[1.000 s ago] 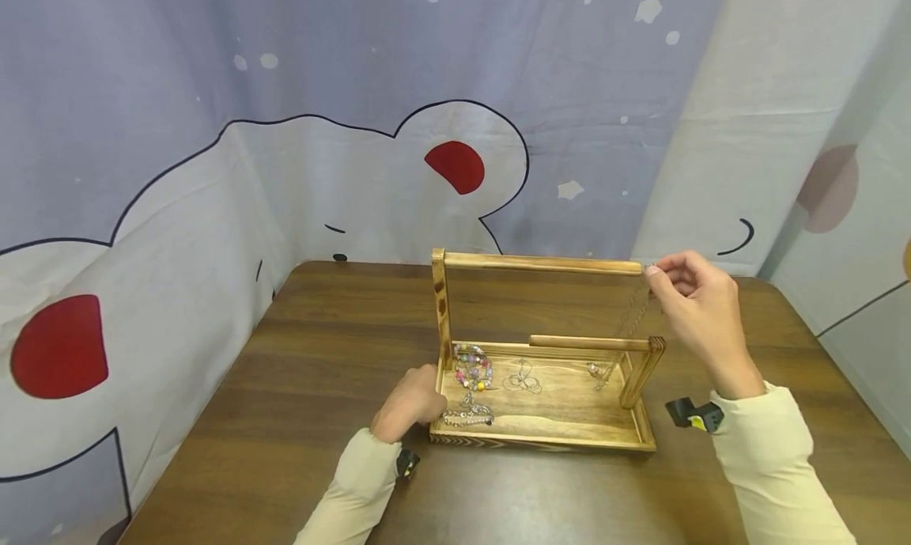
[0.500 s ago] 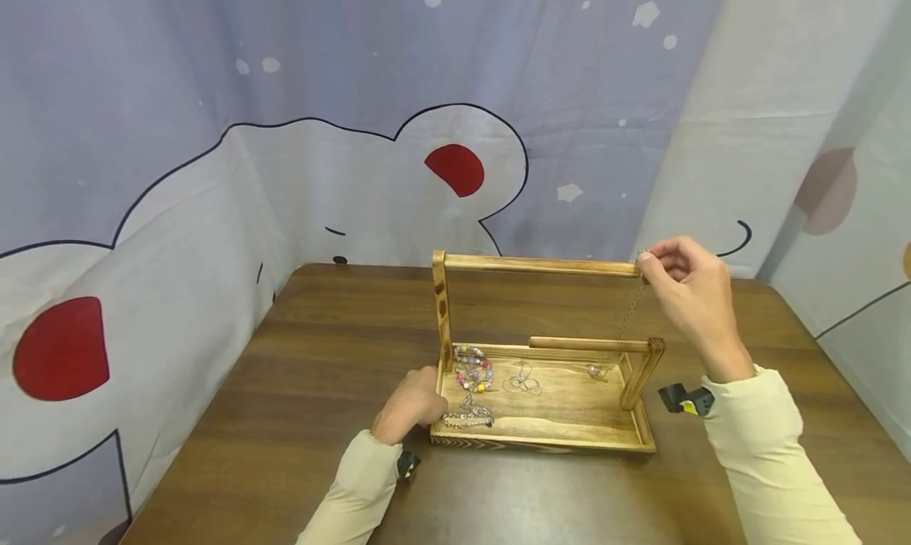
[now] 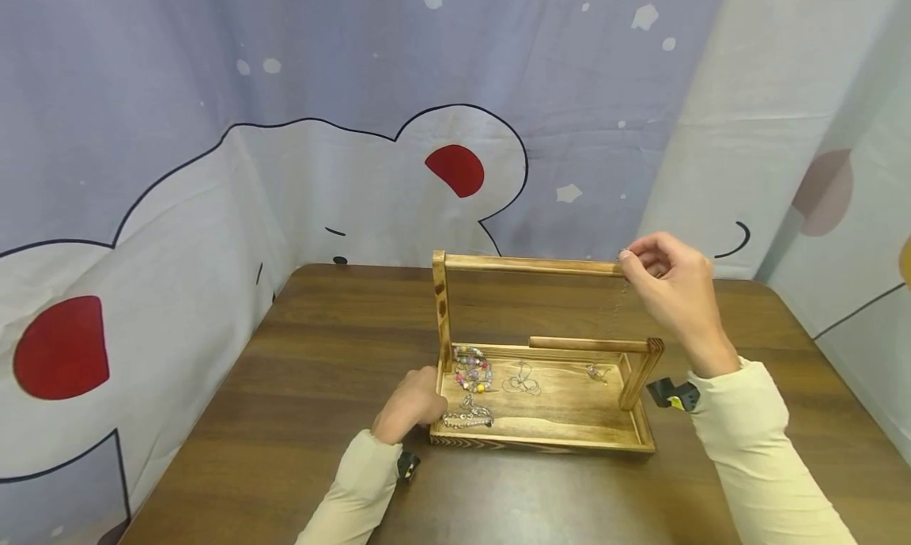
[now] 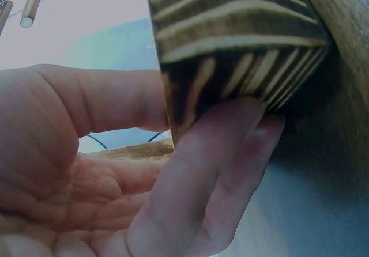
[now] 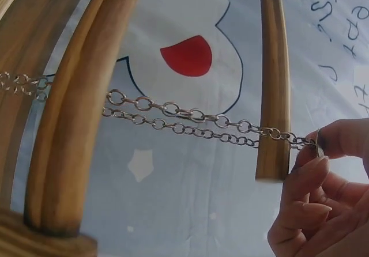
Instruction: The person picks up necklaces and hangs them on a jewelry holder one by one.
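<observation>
My right hand [image 3: 672, 292] pinches the end of a silver chain necklace [image 5: 173, 110] between thumb and fingertip, by the free right end of the upper bar [image 3: 530, 265] of a wooden jewelry stand [image 3: 534, 444]. In the right wrist view, one strand crosses in front of that bar and the other passes behind it. Both strands run behind the lower bar [image 5: 81, 113]. My left hand [image 3: 411, 405] grips the left end of the stand's tray. In the left wrist view its thumb lies on one side of the tray corner [image 4: 230, 44] and its fingers on the other.
Inside the tray lie colorful beaded bracelets [image 3: 473, 369], silver chain bracelets [image 3: 467, 415], a thin tangled cord or chain [image 3: 522, 380] and a small pinkish piece [image 3: 596, 372]. The stand's left post [image 3: 441, 312] rises from the brown table [image 3: 320, 331]. A printed curtain [image 3: 342, 47] hangs behind.
My right hand has moved left and slightly up along the upper bar's end, bringing the chain across it. My left hand and the stand have stayed in place.
</observation>
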### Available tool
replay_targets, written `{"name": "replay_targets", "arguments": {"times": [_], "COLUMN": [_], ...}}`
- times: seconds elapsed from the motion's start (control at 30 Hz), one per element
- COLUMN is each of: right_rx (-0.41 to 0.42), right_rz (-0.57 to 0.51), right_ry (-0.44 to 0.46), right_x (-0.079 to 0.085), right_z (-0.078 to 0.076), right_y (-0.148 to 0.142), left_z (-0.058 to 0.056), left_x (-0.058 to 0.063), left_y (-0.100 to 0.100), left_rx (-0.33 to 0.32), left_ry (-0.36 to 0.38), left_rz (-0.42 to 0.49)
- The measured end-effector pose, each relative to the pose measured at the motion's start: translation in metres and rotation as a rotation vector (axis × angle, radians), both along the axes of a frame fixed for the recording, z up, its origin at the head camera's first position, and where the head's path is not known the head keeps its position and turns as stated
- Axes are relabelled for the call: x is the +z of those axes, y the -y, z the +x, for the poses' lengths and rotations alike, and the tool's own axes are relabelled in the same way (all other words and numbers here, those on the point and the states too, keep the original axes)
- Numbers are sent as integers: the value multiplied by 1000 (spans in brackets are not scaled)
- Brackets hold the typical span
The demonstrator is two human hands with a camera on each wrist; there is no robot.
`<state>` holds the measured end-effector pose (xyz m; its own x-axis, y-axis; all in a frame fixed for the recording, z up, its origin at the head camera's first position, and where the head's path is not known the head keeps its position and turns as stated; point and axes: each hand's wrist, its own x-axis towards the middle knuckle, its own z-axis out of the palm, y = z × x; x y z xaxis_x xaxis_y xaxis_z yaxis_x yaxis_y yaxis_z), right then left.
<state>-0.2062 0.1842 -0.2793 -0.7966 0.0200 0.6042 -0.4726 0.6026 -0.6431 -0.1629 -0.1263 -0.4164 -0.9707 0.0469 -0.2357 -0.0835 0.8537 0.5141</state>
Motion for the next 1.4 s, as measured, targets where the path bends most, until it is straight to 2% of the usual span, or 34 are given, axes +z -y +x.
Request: {"name": "replay_targets", "arguments": {"times": [0.5, 1.23, 1.4], "right_rx": [85, 206, 236], "right_rz": [20, 47, 72], "right_ry": [-65, -112, -145], "right_x": [1, -2, -3], "right_z": [5, 6, 4], "right_y": [28, 73, 83], "left_z": [1, 0, -1], "left_x": [0, 0, 0], "left_y": [-1, 0, 0], "left_rx": [-1, 2, -5], "left_ry": [3, 1, -8], "left_rz": [21, -4, -2]}}
